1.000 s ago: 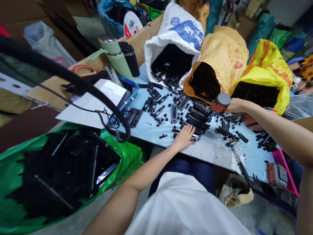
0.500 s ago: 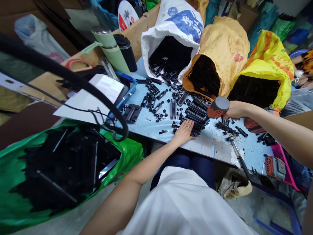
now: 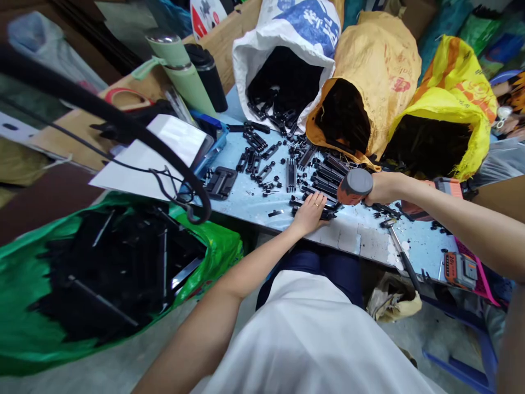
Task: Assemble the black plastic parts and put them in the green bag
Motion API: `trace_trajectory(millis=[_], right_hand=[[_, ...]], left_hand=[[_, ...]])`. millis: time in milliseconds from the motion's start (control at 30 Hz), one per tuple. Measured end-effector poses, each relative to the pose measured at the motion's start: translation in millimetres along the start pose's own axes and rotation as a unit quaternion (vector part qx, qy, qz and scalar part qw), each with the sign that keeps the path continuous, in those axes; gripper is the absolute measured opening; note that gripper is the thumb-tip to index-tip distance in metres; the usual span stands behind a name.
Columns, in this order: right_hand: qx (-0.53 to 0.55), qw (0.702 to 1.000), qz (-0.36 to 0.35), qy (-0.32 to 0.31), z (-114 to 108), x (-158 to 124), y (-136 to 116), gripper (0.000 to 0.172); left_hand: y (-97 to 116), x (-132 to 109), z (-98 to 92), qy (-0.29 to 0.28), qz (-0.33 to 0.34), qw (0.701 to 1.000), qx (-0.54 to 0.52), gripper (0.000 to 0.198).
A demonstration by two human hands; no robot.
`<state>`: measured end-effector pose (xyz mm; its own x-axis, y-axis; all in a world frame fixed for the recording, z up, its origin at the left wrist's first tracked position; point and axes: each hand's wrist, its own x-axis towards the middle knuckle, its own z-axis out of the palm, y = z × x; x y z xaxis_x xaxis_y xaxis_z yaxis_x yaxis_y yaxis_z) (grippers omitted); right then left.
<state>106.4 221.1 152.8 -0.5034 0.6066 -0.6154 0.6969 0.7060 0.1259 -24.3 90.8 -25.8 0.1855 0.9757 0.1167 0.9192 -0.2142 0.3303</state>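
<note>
My right hand (image 3: 383, 189) is wrapped round the handle of an orange and grey cordless drill (image 3: 350, 192). The drill's nose points down and left to the end of a long black part (image 3: 330, 214) near the table's front edge. Over that part lies my left hand (image 3: 310, 213), fingers closed on it and a ring on one finger. Just behind, a row of similar long black bars (image 3: 328, 178) is stacked. Whether the drill's bit touches the part cannot be made out.
Open white (image 3: 246, 71), orange (image 3: 381, 65) and yellow sacks (image 3: 447, 115) stand behind. Right lie a hammer (image 3: 404, 254), another orange tool (image 3: 447, 189) and a battery (image 3: 459, 269). A black cable (image 3: 164, 150) crosses at left above a green bag (image 3: 221, 241) of black parts.
The drill in my right hand has moved left and down, bringing its nose to the black part's end. My left hand's fingers have curled more round that part. The view has shifted slightly.
</note>
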Motion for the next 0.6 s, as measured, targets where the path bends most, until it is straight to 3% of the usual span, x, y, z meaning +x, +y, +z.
trace_trajectory(millis=[67,233,400,500,600], right_hand=[[-0.039,0.998,0.006,-0.042,-6.9,-7.3,-12.1,0.019],[-0.091,0.996,0.024,-0.001,-16.9,-35.5,-39.8,0.027],[-0.053,0.997,0.045,-0.040,-19.1,-43.7,-65.9,0.022],[0.018,0.998,0.059,-0.025,-9.9,-46.7,-63.5,0.016],[0.158,0.986,0.055,0.028,18.9,-57.5,-35.6,0.016]], left_hand=[[1.2,-0.2,-2.8,-0.002,-0.003,1.000,0.001,0.075],[2.2,-2.0,-5.4,0.024,-0.007,1.000,0.000,0.077],[-1.3,-4.0,-1.2,0.041,0.015,0.999,-0.016,0.073],[-2.2,-5.1,-0.3,0.028,0.017,0.999,-0.011,0.074],[-1.9,-5.5,-0.6,0.012,0.007,1.000,0.005,0.075]])
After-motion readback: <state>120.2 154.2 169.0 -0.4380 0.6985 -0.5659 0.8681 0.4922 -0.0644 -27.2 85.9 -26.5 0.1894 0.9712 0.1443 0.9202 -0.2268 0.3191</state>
